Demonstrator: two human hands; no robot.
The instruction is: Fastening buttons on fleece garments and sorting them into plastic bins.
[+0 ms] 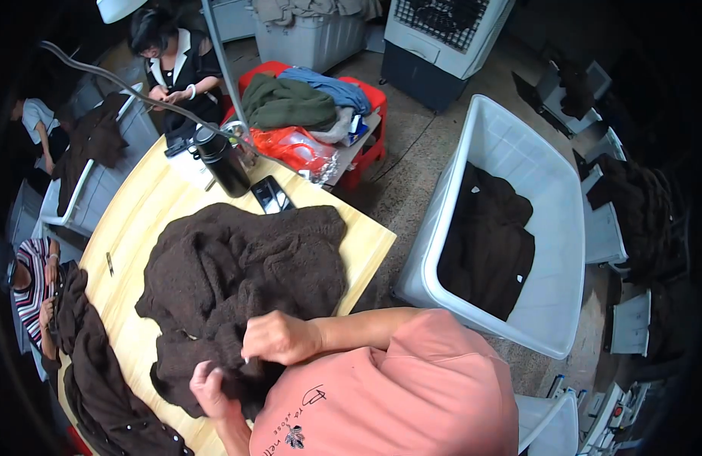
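A dark brown knitted sweater lies bunched on the pale wooden table before me. My right hand is closed over its near part, knuckles up, with a small whitish speck at the fingertips. Lower and to the left, my left hand has its fingers curled together at the sweater's near edge. Whatever is pinched in either hand is too small or hidden to name. Folds of the garment between the two hands lie against my pink shirt.
A black bottle and a phone stand beyond the sweater. Another dark buttoned garment hangs over the table's left side, near a person in stripes. At right, a large white bin holds dark garments; red stools carry folded clothes.
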